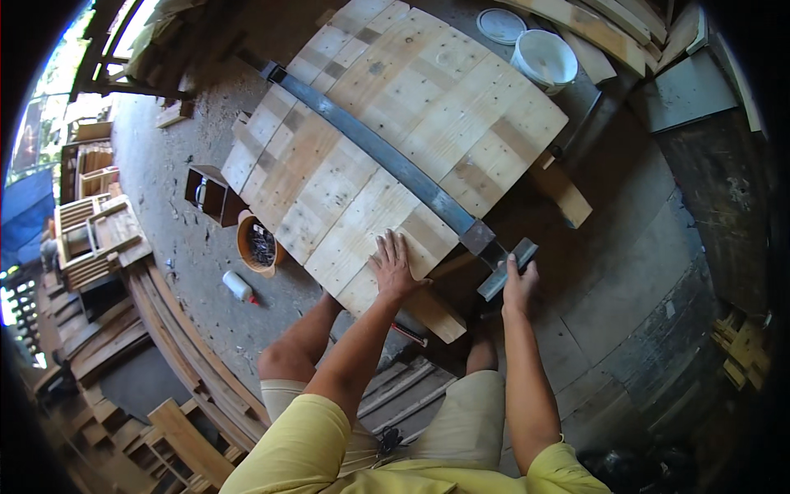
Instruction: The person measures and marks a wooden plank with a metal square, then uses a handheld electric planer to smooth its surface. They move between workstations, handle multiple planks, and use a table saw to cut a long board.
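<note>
A panel of pale patchwork wooden boards (428,90) lies in front of me, with a long steel bar clamp (378,152) running diagonally across its top. My left hand (393,263) rests on the panel near its lower edge, fingers spread. My right hand (520,278) grips the short steel crossbar handle (495,281) at the clamp's near end, just beyond the panel's edge. Wooden supports (440,317) jut out from under the panel. Below my left hand, a tool with a red and black handle (409,333) is partly hidden.
An orange bowl of small dark pieces (259,247), a box (212,193) and a white bottle (237,286) sit on the floor at left. A white bucket (545,62) and lid (500,25) are behind. Stacked timber (177,354) lines the left; sheets and boards (675,95) lie right.
</note>
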{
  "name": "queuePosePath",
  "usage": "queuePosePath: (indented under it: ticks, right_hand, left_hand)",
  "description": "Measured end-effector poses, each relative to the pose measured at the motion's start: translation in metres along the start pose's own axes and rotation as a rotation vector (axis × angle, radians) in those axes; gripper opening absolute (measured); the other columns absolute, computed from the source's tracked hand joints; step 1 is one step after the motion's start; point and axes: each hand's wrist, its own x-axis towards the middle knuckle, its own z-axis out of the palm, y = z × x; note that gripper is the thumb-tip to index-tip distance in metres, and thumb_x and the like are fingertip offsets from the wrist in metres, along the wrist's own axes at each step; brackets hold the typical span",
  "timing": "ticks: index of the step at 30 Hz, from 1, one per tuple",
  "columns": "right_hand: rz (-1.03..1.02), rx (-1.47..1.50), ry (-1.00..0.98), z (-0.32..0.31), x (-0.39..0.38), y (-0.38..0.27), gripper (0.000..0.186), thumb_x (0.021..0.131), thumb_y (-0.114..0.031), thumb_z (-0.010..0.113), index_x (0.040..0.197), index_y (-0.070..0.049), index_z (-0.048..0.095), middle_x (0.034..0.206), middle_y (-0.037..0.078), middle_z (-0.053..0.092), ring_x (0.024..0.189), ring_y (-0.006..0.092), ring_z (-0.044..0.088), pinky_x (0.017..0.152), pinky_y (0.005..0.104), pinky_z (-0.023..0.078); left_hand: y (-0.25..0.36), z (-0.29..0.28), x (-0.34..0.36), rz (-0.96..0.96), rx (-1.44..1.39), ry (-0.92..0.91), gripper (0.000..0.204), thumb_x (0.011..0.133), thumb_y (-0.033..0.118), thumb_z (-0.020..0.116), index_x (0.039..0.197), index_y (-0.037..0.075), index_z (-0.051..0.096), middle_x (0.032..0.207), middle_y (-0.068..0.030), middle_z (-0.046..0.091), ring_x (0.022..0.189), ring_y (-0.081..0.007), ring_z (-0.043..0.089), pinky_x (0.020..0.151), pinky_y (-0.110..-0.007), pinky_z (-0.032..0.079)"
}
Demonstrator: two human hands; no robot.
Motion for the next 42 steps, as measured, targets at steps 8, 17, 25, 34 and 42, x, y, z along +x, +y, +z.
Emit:
queuePosePath:
  ticks: [8,17,25,34,42]
  right_hand:
    - [0.026,0.044,-0.047,-0.006,-0.004,-0.011,0.020,0.094,-0.011,0.062,0.105,0.004,0.054,0.094,0.013,0.067,0.082,0.0182,0.066,0.076,0.0318,0.051]
    - [0.160,0.176,-0.060,-0.004,-0.016,-0.032,0.017,0.093,-0.007,0.061,0.105,0.002,0.053,0.093,0.011,0.064,0.083,0.0170,0.066,0.075,0.0313,0.052]
    - [0.159,0.173,-0.104,-0.007,-0.018,-0.035,0.024,0.093,-0.010,0.062,0.109,0.005,0.052,0.096,0.015,0.065,0.087,0.0200,0.065,0.078,0.0327,0.052]
    - [0.154,-0.002,-0.082,-0.007,-0.002,-0.017,0.034,0.092,-0.014,0.064,0.116,0.006,0.052,0.109,0.016,0.062,0.097,0.0226,0.061,0.085,0.0352,0.048]
    - [0.089,-0.095,-0.120,-0.009,0.031,0.050,0.031,0.091,-0.016,0.065,0.111,0.006,0.054,0.105,0.015,0.063,0.095,0.0225,0.060,0.086,0.0353,0.047]
  left_hand:
    - [0.043,0.017,0.035,-0.047,-0.703,0.145,0.099,0.075,0.058,0.073,0.145,0.000,0.035,0.144,-0.0207,0.039,0.133,-0.0304,0.038,0.107,-0.042,0.034]
    - [0.121,0.012,0.023,-0.229,-1.585,-0.094,0.085,0.076,0.055,0.075,0.133,-0.003,0.048,0.123,-0.0154,0.058,0.108,-0.0235,0.058,0.092,-0.035,0.047]
    - [0.140,0.032,0.012,-0.113,-2.038,-0.190,0.074,0.079,0.047,0.076,0.129,0.002,0.048,0.118,-0.0108,0.058,0.109,-0.0204,0.055,0.098,-0.035,0.042]
    - [0.143,0.056,0.019,-0.126,-1.873,-0.304,0.049,0.085,0.040,0.074,0.118,0.008,0.057,0.104,-0.0046,0.064,0.095,-0.0175,0.060,0.087,-0.034,0.049]
    - [0.127,0.062,0.023,-0.234,-1.455,-0.324,0.063,0.083,0.054,0.070,0.119,0.002,0.065,0.113,-0.0109,0.066,0.104,-0.0217,0.061,0.094,-0.032,0.045]
